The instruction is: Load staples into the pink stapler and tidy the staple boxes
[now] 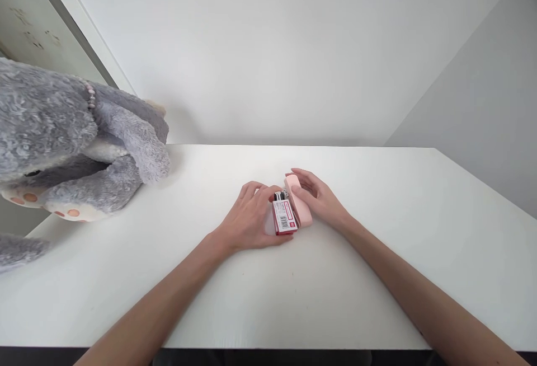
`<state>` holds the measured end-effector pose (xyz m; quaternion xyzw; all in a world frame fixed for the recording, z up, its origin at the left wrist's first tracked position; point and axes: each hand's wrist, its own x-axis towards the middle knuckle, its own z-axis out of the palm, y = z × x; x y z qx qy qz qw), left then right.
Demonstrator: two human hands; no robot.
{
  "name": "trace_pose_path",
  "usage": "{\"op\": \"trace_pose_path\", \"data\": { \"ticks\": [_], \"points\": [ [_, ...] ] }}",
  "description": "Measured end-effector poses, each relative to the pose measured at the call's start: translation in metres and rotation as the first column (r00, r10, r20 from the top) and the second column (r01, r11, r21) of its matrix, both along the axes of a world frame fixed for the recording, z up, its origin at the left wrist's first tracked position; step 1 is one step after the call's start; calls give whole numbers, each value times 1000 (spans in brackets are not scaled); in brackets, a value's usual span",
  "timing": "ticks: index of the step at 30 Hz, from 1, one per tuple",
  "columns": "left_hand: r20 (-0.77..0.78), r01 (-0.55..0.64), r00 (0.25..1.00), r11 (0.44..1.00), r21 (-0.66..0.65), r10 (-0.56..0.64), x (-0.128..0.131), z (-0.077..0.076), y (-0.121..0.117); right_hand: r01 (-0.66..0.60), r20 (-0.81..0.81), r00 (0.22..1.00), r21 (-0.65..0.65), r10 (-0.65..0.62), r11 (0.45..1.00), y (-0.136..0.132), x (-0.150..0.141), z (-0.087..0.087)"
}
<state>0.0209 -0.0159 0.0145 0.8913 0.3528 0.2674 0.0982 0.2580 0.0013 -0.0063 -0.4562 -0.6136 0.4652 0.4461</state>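
White table against pale wall; grey plush toy at nine o'clock. Near view's center, toward six o'clock, small red-and-white box with barcode label, close beside pink object, round-ended, slanting from eleven to five. Left hand, at box's nine o'clock, pinches it between thumb at six and forefinger at twelve. Right hand, at pink object's three o'clock, grips it, thumb on top, forefinger bent toward far end; remaining fingertips hidden.
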Motion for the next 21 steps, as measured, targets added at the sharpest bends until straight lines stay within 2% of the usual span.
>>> {"op": "trace_pose_path", "data": {
  "ticks": [4,12,16,21],
  "points": [
    [-25,-21,999,998,-56,20,-1,4,0,8,-9,1000,1,-8,1000,2,1,0],
    [-9,46,999,989,-137,-47,-10,7,1,24,-28,999,-5,-24,1000,3,2,1],
    [69,-32,997,987,-156,43,-25,11,4,37,-19,999,-12,-37,999,1,2,3],
    [192,-208,950,958,-197,246,-46,12,17,40,6,999,-30,-40,999,-1,3,5]
  ]
}}
